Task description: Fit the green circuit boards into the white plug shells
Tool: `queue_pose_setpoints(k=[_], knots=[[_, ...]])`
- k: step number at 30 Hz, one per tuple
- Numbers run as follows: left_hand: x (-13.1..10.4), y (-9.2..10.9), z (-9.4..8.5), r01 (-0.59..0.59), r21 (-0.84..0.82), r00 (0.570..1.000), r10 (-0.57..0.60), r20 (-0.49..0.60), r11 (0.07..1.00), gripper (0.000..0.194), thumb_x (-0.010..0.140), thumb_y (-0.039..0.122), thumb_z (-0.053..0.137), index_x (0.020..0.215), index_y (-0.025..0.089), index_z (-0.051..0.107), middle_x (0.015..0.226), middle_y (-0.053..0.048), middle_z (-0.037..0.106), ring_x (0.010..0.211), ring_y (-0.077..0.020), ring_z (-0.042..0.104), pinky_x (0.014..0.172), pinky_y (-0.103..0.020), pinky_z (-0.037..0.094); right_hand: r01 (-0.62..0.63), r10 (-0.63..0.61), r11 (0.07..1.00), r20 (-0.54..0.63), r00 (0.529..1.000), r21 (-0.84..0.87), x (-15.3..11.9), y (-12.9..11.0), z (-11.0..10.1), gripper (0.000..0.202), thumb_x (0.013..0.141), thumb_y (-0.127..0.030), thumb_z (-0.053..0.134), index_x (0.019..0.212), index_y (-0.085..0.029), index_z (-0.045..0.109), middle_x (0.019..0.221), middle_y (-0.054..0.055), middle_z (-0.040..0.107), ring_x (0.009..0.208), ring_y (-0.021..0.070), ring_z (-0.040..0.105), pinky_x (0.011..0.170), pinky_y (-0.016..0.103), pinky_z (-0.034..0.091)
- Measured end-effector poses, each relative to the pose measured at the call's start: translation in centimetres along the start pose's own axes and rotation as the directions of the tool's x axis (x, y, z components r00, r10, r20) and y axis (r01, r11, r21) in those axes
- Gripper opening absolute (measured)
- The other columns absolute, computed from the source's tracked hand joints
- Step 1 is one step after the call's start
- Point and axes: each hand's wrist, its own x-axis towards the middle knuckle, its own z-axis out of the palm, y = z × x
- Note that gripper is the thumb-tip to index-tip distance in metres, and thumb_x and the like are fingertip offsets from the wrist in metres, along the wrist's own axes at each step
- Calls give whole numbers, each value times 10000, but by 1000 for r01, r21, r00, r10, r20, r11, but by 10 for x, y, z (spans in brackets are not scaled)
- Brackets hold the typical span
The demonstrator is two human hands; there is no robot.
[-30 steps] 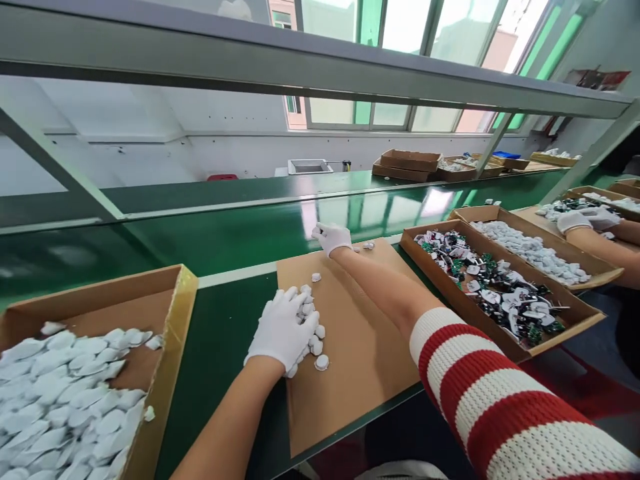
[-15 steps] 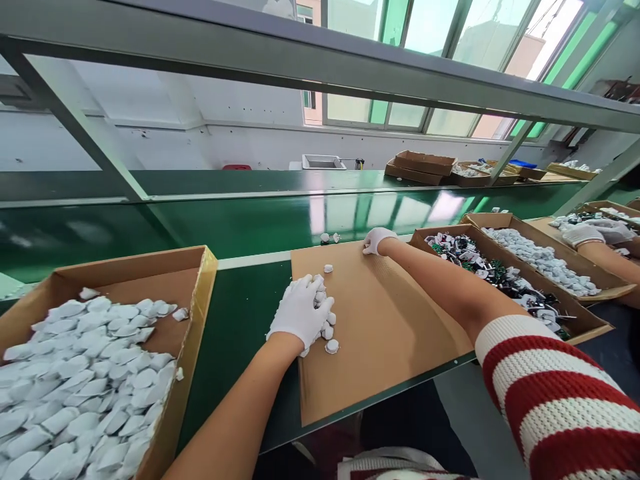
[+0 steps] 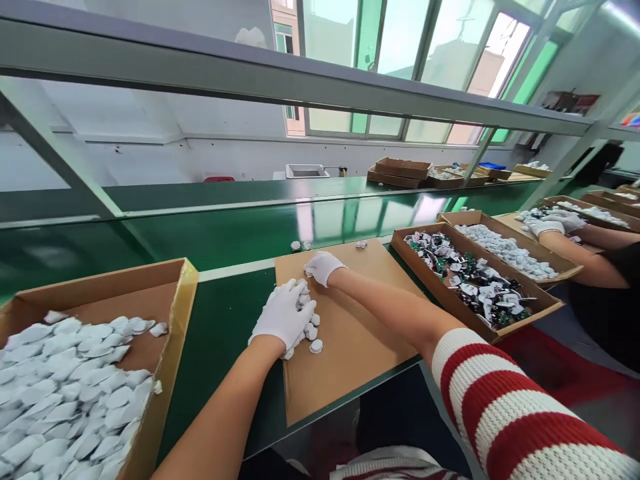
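My left hand (image 3: pixel 283 315), in a white glove, is cupped over a heap of small white round pieces (image 3: pixel 311 331) on the left side of a brown cardboard sheet (image 3: pixel 360 333). Its thumb and fingers curve around some of them. One piece lies slightly apart at the near end of the heap. Just beyond the heap is my right hand (image 3: pixel 324 269), also gloved, with bent fingers drawn together at the sheet; what they hold is hidden. A small pale piece (image 3: pixel 361 245) sits at the sheet's far edge.
A cardboard box (image 3: pixel 173 327) of flat white pieces stands left. To the right are a box of black, green and white parts (image 3: pixel 480 287) and a box of white pieces (image 3: pixel 505 250). A co-worker's gloved hands (image 3: pixel 555 221) are farther right. A shelf beam (image 3: pixel 320 80) crosses above.
My right hand has moved left from the sheet's far edge to beside the heap, and a small piece now shows at that edge. My left hand stays on the heap. The view has turned right.
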Motion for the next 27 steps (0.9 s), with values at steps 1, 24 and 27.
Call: queue_pose_setpoints(k=[1,24,27], knots=[[1,-2,1,-10,0,1000,10,17,1000,461,901,371,513,1328,238,624,1325,-106,617,1194,-266,572,935,-339,483,15,-15,1000,7,1000,-1,-3,0,1,189,916,-285,668,1025,-136,709,1129,114,687,1027,238,645,895,361,515],[-23,13,17,-14,-594,987,105,119,804,643,909,544,511,1522,362,443,929,-55,630,588,-175,557,479,-321,531,64,63,94,-70,996,994,-133,-26,28,486,911,-558,604,1293,-267,678,1067,59,755,900,184,699,768,300,539],[-24,16,17,-13,-592,996,62,62,806,545,904,520,535,1422,359,574,968,-68,662,665,-205,603,492,-314,528,74,5,-41,-73,997,996,-151,-27,26,504,878,-539,660,1325,-306,651,1190,52,734,1068,214,690,892,343,542]])
